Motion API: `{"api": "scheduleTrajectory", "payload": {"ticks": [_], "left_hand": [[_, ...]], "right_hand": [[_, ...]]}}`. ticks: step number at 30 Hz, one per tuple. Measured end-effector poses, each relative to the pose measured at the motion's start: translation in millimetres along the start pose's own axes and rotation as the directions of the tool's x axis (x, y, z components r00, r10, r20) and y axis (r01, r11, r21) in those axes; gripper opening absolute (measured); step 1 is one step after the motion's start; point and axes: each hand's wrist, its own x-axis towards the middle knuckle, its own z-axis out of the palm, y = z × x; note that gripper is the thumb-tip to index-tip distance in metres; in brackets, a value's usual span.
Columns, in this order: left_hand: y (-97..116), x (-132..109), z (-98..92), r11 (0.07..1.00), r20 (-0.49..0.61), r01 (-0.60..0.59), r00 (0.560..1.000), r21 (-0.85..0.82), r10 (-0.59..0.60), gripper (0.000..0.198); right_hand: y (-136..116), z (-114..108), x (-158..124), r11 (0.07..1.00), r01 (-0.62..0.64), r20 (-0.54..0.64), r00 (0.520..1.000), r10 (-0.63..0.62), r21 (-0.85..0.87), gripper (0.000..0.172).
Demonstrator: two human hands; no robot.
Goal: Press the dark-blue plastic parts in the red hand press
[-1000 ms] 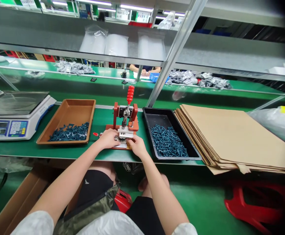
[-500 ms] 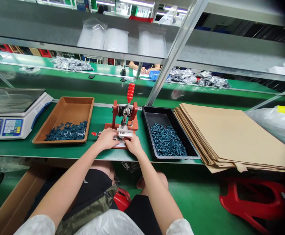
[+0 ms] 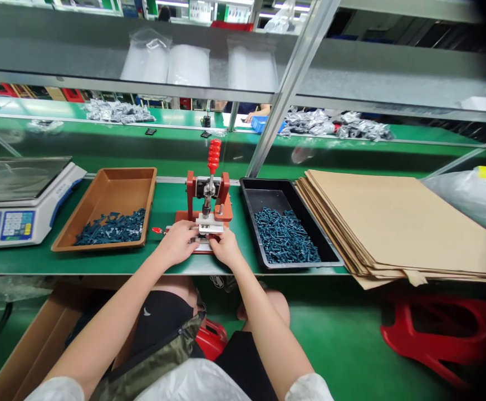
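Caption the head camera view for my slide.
Left hand and right hand at a red-handled fixture between brown tray and black tray.

Left to right: scale, tray, press, second tray, cardboard stack

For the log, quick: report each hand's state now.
Left hand: curled at the left of the red-handled press; cannot tell whether it holds anything.
Right hand: curled at the press's right front; its hold cannot be told either.

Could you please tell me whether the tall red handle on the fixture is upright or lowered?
Upright: the red handle points up from the fixture, the left hand and right hand both below it.
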Motion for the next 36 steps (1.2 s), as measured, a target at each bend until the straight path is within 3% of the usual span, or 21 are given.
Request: {"api": "scheduleTrajectory", "payload": {"ticks": [2,3,5,6,7,8,9,13,15,17,19,22,24,26,29,33,36], "left_hand": [[-8,-13,-6.7,0.998,-0.199,0.053,0.979,0.02,-0.048,0.027],[-14,-17,-10.3,0.992,-0.32,0.129,0.94,0.002,-0.122,0.029],[-26,-17,-15.2,0.948,-0.486,0.284,0.815,-0.143,-0.317,0.036],[-30,-12,-15.5,0.907,-0.5,0.334,0.757,-0.256,-0.42,0.041],[-32,-5,-14.0,0.859,-0.467,0.357,0.728,-0.368,-0.503,0.046],[-31,3,-10.6,0.815,-0.415,0.36,0.724,-0.455,-0.551,0.049],[-28,10,-5.7,0.793,-0.363,0.349,0.747,-0.499,-0.557,0.052],[-5,23,17.1,0.891,-0.261,0.289,0.884,-0.35,-0.389,0.061],[-2,20,22.2,0.901,-0.219,0.287,0.904,-0.324,-0.366,0.065],[-5,17,20.4,0.869,-0.195,0.267,0.907,-0.416,-0.372,0.065],[-9,21,11.1,0.82,-0.249,0.226,0.881,-0.526,-0.402,0.064],[3,43,-17.1,0.814,-0.48,0.043,0.789,-0.58,-0.384,0.059],[25,65,-42.9,0.84,-0.612,-0.139,0.747,-0.525,-0.259,0.059],[53,84,-69.0,0.832,-0.669,-0.295,0.734,-0.47,-0.117,0.063],[89,96,-92.7,0.821,-0.698,-0.394,0.716,-0.414,-0.008,0.056],[105,73,-79.8,0.87,-0.724,-0.413,0.682,-0.269,0.1,0.027],[97,56,-63.9,0.865,-0.745,-0.482,0.627,-0.14,0.228,0.031]], "right_hand": [[-2,-1,1,1.0,0.009,0.006,1.0,-0.009,0.007,0.027],[-3,-1,1,1.0,0.013,0.006,1.0,-0.013,0.016,0.027],[-4,-2,2,0.999,0.016,0.004,1.0,-0.017,0.037,0.026],[-5,-2,3,0.999,0.012,0.002,1.0,-0.012,0.047,0.026],[-6,-3,3,0.998,0.002,-0.002,1.0,-0.002,0.058,0.026],[-7,-3,3,0.998,-0.009,-0.004,1.0,0.009,0.067,0.025],[-7,-4,4,0.997,-0.021,-0.004,1.0,0.021,0.076,0.025],[-7,-9,7,0.985,-0.098,0.032,0.995,0.094,0.14,0.028],[-6,-12,11,0.967,-0.199,0.076,0.979,0.189,0.157,0.029],[-4,-14,14,0.941,-0.298,0.122,0.952,0.28,0.158,0.025],[-2,-15,18,0.921,-0.345,0.163,0.934,0.318,0.181,0.025],[1,-15,20,0.904,-0.359,0.202,0.927,0.316,0.234,0.028],[3,-13,21,0.897,-0.362,0.209,0.926,0.314,0.255,0.029],[3,-12,20,0.891,-0.352,0.211,0.93,0.3,0.285,0.029],[2,-13,20,0.888,-0.341,0.21,0.935,0.286,0.309,0.033],[-2,-16,20,0.893,-0.352,0.237,0.927,0.291,0.279,0.035],[-1,-19,21,0.918,-0.328,0.236,0.932,0.276,0.223,0.034]]}}
